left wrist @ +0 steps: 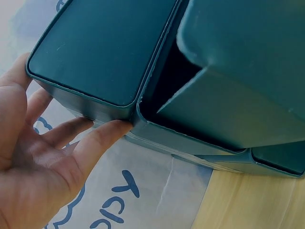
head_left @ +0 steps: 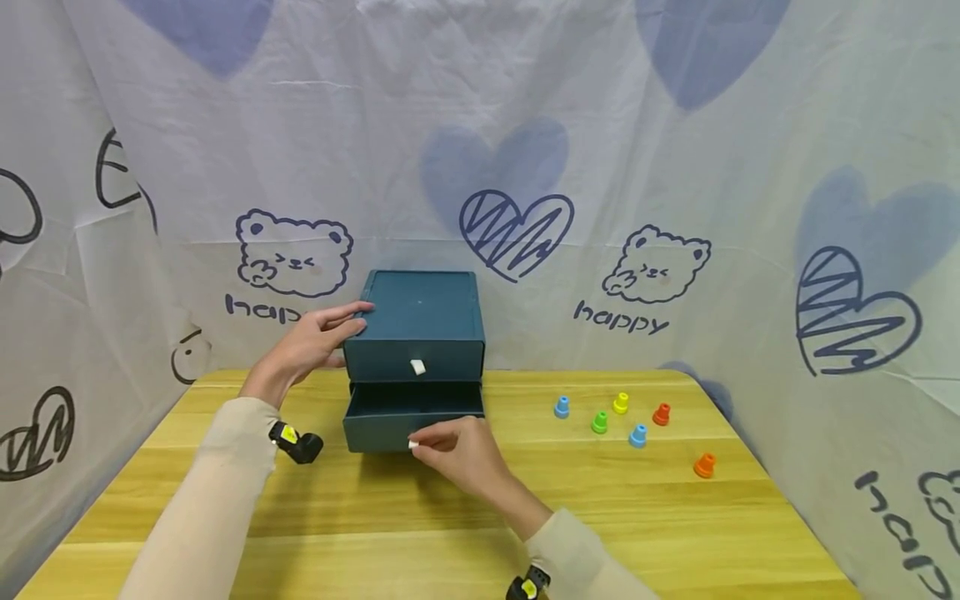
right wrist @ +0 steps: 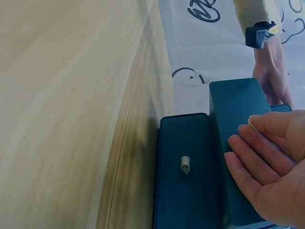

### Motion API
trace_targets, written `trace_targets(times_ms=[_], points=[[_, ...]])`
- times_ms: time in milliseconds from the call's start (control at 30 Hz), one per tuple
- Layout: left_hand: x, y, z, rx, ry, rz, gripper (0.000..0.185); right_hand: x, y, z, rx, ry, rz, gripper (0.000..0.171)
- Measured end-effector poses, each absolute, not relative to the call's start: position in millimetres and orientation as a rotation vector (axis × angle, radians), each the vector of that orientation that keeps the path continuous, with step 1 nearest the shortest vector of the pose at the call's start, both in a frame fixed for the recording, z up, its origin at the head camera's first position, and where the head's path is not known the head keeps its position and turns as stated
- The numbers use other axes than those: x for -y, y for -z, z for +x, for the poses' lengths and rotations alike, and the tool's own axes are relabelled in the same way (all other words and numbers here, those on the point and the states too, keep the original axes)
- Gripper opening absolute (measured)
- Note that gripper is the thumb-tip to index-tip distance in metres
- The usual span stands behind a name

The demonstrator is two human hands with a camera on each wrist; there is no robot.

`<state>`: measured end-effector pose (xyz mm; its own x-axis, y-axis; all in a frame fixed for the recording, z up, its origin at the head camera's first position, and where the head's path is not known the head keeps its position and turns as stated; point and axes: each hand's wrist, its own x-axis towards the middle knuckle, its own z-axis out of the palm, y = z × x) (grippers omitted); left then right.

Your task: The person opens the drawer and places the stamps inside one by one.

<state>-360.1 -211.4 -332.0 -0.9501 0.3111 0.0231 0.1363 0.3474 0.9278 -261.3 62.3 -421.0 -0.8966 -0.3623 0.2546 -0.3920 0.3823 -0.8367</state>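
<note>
A dark teal drawer cabinet [head_left: 420, 304] stands at the back of the table. Its middle drawer [head_left: 375, 435] is pulled partway out, and the upper drawer [head_left: 382, 360] is closed. With thumb and fingertips, my right hand [head_left: 468, 454] pinches the small white pull tab [head_left: 413, 445] of the drawn-out drawer. My left hand [head_left: 307, 342] rests against the cabinet's left side and top edge, its fingers fairly straight, as the left wrist view also shows. Below the drawn-out drawer, the right wrist view shows a closed bottom drawer [right wrist: 183, 200] with its own white tab [right wrist: 185, 164].
Right of the cabinet, several small stepped cone-shaped pieces stand on the wooden table [head_left: 600, 517], among them a green one [head_left: 599, 422], a yellow one [head_left: 621, 403], a red one [head_left: 661, 414] and an orange one [head_left: 704, 466]. A printed white curtain [head_left: 405, 167] hangs behind.
</note>
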Motion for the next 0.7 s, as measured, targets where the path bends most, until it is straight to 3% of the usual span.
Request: trace_targets(times_ms=[700], points=[[211.9,332.3,-361.0,-2.481,-1.622,0.408,0.058,-63.6,418.8,-246.2,2.611,-1.610,0.712,0.013]])
